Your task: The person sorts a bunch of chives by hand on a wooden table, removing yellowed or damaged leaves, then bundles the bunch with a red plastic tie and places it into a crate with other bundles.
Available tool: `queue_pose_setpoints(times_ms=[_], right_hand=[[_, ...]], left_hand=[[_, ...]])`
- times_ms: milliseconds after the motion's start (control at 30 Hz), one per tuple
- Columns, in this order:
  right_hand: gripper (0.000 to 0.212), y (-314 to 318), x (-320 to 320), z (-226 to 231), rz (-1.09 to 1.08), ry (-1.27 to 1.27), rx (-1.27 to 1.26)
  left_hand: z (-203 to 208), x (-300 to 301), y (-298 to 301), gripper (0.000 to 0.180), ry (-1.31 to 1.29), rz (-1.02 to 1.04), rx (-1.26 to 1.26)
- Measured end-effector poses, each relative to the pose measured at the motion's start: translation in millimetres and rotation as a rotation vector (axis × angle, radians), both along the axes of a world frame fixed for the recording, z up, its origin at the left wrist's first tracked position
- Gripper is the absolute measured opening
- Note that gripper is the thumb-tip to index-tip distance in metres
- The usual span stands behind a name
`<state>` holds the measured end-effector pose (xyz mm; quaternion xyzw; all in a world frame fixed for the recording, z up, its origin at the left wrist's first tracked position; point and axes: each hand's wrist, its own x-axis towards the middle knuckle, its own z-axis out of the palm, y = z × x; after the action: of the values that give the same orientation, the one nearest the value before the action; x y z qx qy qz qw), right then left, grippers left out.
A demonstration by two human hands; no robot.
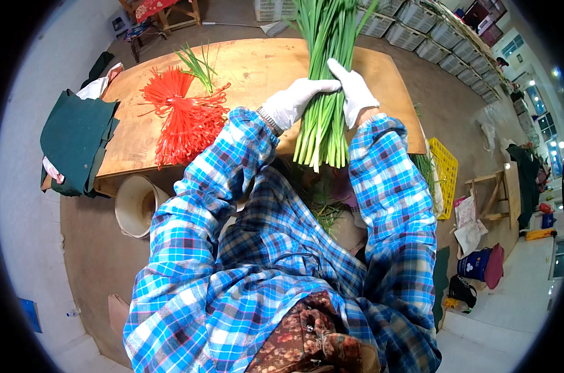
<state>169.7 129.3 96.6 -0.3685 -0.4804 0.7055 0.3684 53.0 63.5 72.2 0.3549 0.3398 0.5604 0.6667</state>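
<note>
A thick bunch of garlic chives (323,118) lies over the right half of the wooden table, its pale cut ends toward me and its leaves pointing away. My left hand (297,101), in a white glove, clasps the bunch from the left, its thumb stretched across the stalks. On the other side my white-gloved right hand (355,94) grips it, thumb meeting the left one on top. The fingers of both hands are partly hidden by the stalks. To the left sits a heap of red plastic ties (185,121), with a few loose chives (199,67) beyond it.
Dark green cloth (77,140) drapes over the left end of the wooden table (251,59). A white bucket (136,208) stands below its near edge. Scraps of greens (325,214) lie beneath. A yellow crate (443,177) is at the right; grey crates (419,18) line the back.
</note>
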Motion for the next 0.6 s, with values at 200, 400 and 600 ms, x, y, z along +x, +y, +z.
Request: queue_pose_setpoints(times_ms=[200,400,600], right_hand=[[0.025,-6.4,-4.8,-34.3,0.102,0.046,-0.199],[0.032,-4.5,-1.2,-68.5,0.147,-0.007,-0.237],[0.047,-21.3,0.2,-67.6,0.128,-0.116,-0.158]], left_hand=[[-24.7,-0.9,-20.2,0.027,-0.253,-0.058,-0.260],[-51.4,10.4,-26.2,0.029,-0.424,-0.052,-0.356],[-80.6,21.1,-25.5,0.034,-0.330,0.034,-0.246]])
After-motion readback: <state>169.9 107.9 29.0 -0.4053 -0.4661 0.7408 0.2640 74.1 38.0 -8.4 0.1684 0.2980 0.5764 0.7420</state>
